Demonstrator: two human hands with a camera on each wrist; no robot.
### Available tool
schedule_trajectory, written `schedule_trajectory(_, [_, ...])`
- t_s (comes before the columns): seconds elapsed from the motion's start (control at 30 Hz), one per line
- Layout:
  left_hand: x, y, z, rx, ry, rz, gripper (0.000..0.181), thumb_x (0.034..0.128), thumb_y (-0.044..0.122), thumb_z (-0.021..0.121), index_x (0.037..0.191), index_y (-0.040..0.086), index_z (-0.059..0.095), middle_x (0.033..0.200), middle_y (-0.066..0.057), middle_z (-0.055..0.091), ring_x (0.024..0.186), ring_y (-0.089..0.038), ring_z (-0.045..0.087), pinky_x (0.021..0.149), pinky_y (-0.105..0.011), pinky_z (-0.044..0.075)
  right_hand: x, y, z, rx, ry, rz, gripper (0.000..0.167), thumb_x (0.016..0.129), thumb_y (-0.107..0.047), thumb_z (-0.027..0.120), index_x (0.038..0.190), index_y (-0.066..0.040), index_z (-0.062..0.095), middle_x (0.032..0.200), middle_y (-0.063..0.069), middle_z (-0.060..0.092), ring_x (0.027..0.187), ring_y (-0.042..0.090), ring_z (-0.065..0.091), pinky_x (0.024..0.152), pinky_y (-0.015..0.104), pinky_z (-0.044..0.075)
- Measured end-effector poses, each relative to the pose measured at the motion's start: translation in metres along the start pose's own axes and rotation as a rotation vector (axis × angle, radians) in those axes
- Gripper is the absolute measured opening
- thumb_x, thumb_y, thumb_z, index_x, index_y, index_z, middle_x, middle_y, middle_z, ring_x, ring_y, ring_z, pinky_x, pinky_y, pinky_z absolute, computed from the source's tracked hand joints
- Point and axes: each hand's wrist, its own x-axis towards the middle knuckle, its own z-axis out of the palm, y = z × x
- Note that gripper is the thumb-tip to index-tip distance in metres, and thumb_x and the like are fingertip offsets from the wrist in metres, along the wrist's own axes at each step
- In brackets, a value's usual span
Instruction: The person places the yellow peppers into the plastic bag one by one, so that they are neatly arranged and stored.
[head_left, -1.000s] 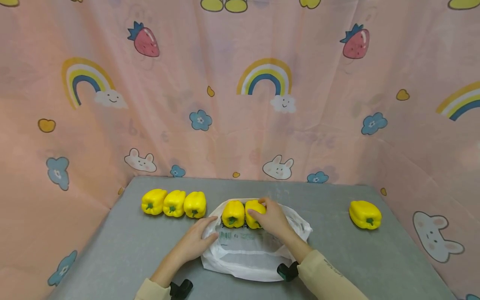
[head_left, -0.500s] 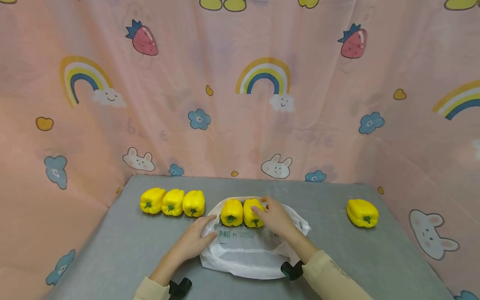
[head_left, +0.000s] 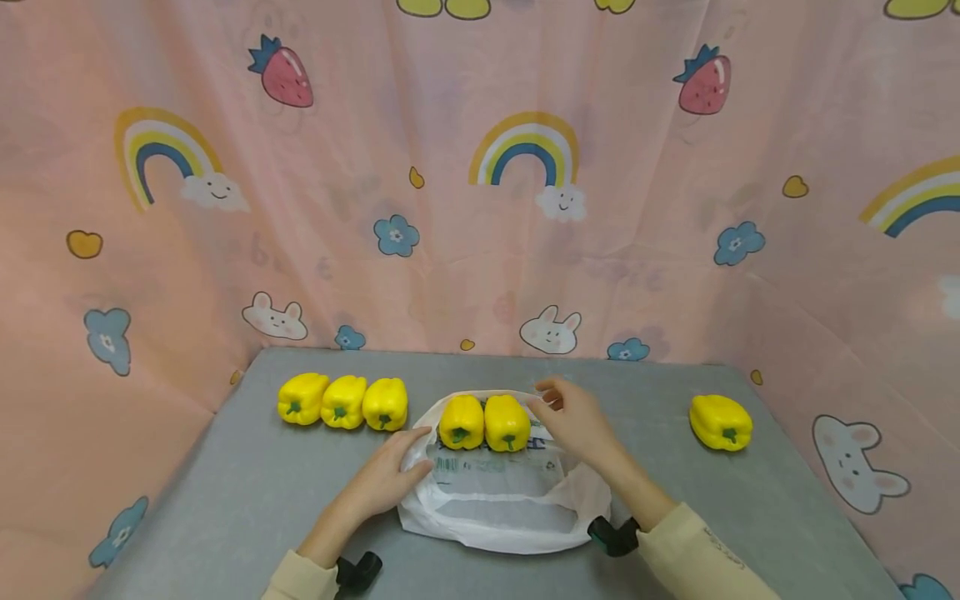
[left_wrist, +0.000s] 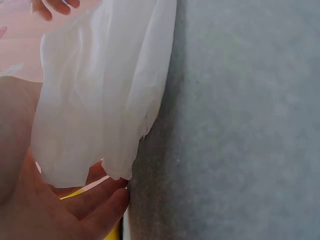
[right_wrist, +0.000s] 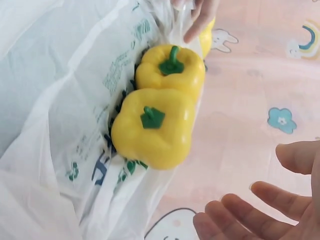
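Two yellow bell peppers lie side by side in the mouth of a white plastic bag (head_left: 510,533): a left pepper (head_left: 461,422) and a right pepper (head_left: 507,422). My right hand (head_left: 581,425) hovers just right of them, fingers loosely spread and holding nothing. In the right wrist view a gap separates that hand (right_wrist: 270,215) from the right pepper (right_wrist: 155,130). My left hand (head_left: 381,479) rests against the bag's left edge, its fingers extended and the thumb apart. Close up in the left wrist view, white plastic (left_wrist: 100,100) partly covers the left fingers (left_wrist: 97,200).
Three more yellow peppers (head_left: 343,402) stand in a row at the back left of the grey table (head_left: 225,500). A single pepper (head_left: 721,422) lies far to the right. A pink patterned curtain (head_left: 450,275) hangs behind and at both sides.
My right hand has let go of the right pepper and drawn away to the right. The pepper stays in the bag beside the other one. The left hand has hardly moved.
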Motion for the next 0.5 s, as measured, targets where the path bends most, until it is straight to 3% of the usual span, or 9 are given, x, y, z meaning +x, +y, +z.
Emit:
schedule_trajectory(0.2, [0.000,-0.001,0.000,-0.007,-0.011,-0.016,0.054,0.1000,0.032,0.065,0.150,0.015,0.050,0.149,-0.014,0.050,0.138,-0.039,0.044,0.111,-0.064,0.035,-0.004,0.016,-0.013,0.041,0.088,-0.094,0.032,0.100,-0.028,0.066,0.119,-0.001,0.069,0.107,0.010,0.071,0.096,0.026,0.065,0.083,0.044,0.056])
schedule_trajectory(0.5, [0.001,-0.001,0.000,-0.010,-0.007,-0.010,0.054,0.0998,0.030,0.065,0.149,0.014,0.051,0.149,-0.015,0.050,0.138,-0.039,0.045,0.110,-0.065,0.035,-0.007,0.048,-0.034,0.010,0.161,-0.129,0.020,0.099,-0.022,0.068,0.106,-0.004,0.073,0.097,0.006,0.073,0.089,0.022,0.066,0.077,0.035,0.055])
